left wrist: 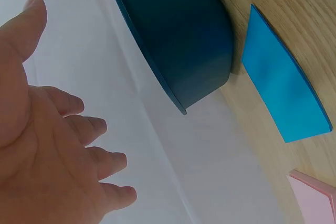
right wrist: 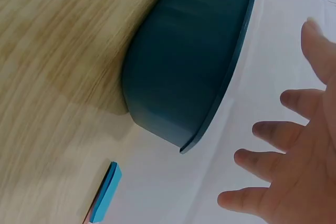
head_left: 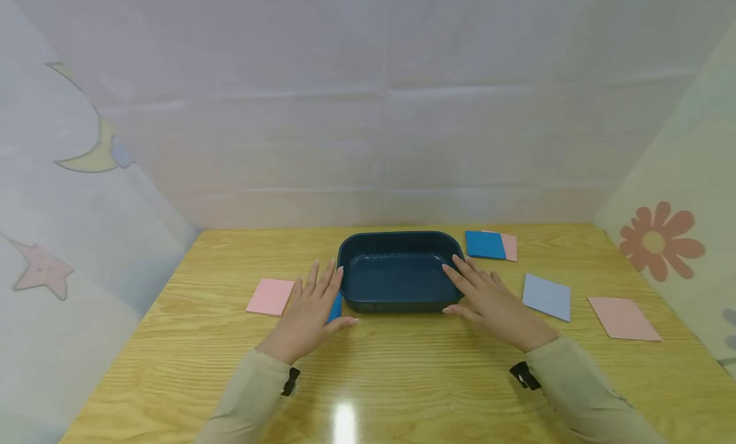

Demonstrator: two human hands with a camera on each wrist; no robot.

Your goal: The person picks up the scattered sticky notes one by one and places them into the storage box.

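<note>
Left hand [head_left: 307, 319]: you have it at the dish's left end, fingers extended and parted, thumb out to the side, holding nothing. Right hand [head_left: 494, 303]: mirror posture at the opposite end, fingers stretched, thumb apart, likewise holding nothing. Dark blue dish [head_left: 399, 276]: on the worktop [head_left: 391, 383], directly between your two hands and a little forward of your palms. Long axis: left to right, so each of you two-handed reaches faces a short end. In the head view your right fingertips overlap the rim, while your left ones only meet its edge; neither hand looks clearly nearer. Both wrist views show a gap between your fingers and the dish wall, so no contact is noted.

Surroundings: a blue square [left wrist: 283, 77] lies just beside the dish's left end, partly behind your left hand from above, with a pink square [head_left: 269, 296] farther left. Past your right hand lie a lavender square [head_left: 547, 296] and, farther out, a second pink square [head_left: 625, 318].
</note>
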